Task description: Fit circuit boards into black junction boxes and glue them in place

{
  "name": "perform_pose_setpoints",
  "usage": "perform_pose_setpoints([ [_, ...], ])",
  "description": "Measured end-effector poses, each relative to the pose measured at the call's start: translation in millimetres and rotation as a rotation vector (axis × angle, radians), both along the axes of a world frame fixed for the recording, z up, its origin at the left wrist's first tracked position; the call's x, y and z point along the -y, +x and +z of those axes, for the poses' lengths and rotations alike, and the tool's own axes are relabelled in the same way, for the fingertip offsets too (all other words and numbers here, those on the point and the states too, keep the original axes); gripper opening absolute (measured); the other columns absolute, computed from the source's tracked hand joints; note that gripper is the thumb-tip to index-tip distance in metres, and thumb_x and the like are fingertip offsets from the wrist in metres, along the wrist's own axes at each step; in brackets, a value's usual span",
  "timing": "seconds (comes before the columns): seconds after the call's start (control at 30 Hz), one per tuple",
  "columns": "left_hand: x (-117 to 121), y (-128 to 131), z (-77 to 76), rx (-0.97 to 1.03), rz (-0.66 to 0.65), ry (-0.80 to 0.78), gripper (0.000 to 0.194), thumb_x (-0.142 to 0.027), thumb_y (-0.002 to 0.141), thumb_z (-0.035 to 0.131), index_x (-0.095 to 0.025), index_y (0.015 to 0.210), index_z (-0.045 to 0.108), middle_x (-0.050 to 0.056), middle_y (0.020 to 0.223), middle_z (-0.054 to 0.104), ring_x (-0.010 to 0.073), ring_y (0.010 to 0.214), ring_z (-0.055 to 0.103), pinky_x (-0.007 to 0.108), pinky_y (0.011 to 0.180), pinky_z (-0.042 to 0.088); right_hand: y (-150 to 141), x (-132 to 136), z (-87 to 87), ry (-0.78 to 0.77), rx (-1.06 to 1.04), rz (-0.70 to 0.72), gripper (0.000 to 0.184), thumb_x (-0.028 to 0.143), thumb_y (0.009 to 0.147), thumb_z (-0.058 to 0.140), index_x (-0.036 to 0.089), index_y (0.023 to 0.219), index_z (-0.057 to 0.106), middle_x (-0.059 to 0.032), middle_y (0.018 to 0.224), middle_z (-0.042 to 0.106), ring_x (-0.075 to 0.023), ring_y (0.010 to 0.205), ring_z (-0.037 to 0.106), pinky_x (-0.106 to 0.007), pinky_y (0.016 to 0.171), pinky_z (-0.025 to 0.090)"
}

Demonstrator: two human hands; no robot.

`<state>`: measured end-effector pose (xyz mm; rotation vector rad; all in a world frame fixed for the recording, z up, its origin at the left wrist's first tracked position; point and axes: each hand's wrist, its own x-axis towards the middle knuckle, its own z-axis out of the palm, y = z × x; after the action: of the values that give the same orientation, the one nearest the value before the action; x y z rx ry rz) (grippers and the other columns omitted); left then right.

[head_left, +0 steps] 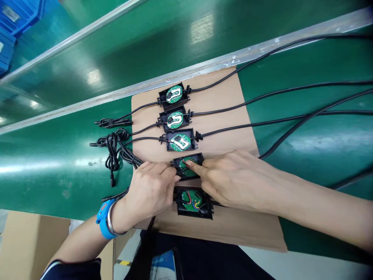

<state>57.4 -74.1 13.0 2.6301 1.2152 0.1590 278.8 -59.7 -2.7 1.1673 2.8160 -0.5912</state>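
Observation:
In the head view, several black plastic cases lie in a column, each with a round green circuit board inside. My left hand (154,182) is closed at the left end of the fourth case (196,156) from the top, its fingertips pinched where a cable enters. From the other side, my right hand (233,179) presses its index fingertip on that case's circuit board (186,170), by the wires. Its other fingers curl around the right end and hide what they touch. Just below is another open case (194,214), showing red, blue and yellow wires.
Three cases (180,140) above carry white paste on their boards. Brown cardboard (224,144) lies under them on the green bench (70,175). Bundled black cables (112,151) sit left; long cables (276,87) run right. A metal rail (204,74) crosses behind. Blue crates (20,15) stand top left.

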Motion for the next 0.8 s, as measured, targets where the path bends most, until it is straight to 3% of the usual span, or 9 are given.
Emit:
perform_pose_setpoints([
  [0.3,-22.5,7.6,15.2,-0.335,0.04,-0.354,0.029,-0.018,0.096,0.037,-0.018,0.075,0.058,0.003,0.071,0.066,0.0188,0.065,0.062,0.03,0.059,0.041,-0.9,-2.9,3.2,-0.082,0.013,-0.008,0.031,0.022,0.088,0.051,0.015,0.109,0.073,-0.0083,0.08,0.073,-0.0187,0.057,0.06,-0.031,0.05,0.017],
  [0.47,-21.5,22.0,10.0,-0.534,0.034,-0.2,0.014,-0.012,0.076,0.048,-0.015,0.075,0.061,0.009,0.07,0.067,0.0241,0.065,0.064,0.04,0.072,0.048,-2.6,-3.5,4.7,-0.068,0.014,0.022,0.025,0.019,0.088,0.051,0.015,0.093,0.076,-0.0099,0.079,0.073,-0.0199,0.06,0.061,-0.034,0.051,0.015],
  [0.6,-12.3,22.7,12.4,-0.488,0.034,-0.105,0.015,-0.014,0.08,0.049,-0.015,0.074,0.062,0.008,0.07,0.065,0.0244,0.065,0.062,0.046,0.077,0.05,-3.4,-1.6,4.0,-0.031,0.016,0.004,0.026,0.019,0.088,0.05,0.015,0.091,0.075,-0.0086,0.075,0.072,-0.02,0.059,0.062,-0.035,0.052,0.013],
  [0.7,3.0,15.7,12.4,-0.312,0.104,0.05,0.029,-0.011,0.086,0.046,-0.01,0.108,0.065,0.011,0.095,0.068,0.0243,0.083,0.064,0.04,0.079,0.054,-2.9,1.9,2.8,-0.002,0.001,0.015,0.029,0.021,0.089,0.049,0.013,0.099,0.075,-0.0083,0.073,0.072,-0.0202,0.058,0.063,-0.034,0.051,0.013],
  [0.8,20.0,10.7,3.1,-0.227,0.012,0.173,0.046,-0.005,0.088,0.041,-0.006,0.132,0.052,0.014,0.114,0.064,0.0228,0.097,0.062,0.035,0.084,0.055,-2.8,6.3,2.9,0.001,-0.006,0.018,0.036,0.023,0.09,0.046,0.01,0.11,0.072,-0.0087,0.072,0.071,-0.022,0.059,0.064,-0.034,0.051,0.014],
])
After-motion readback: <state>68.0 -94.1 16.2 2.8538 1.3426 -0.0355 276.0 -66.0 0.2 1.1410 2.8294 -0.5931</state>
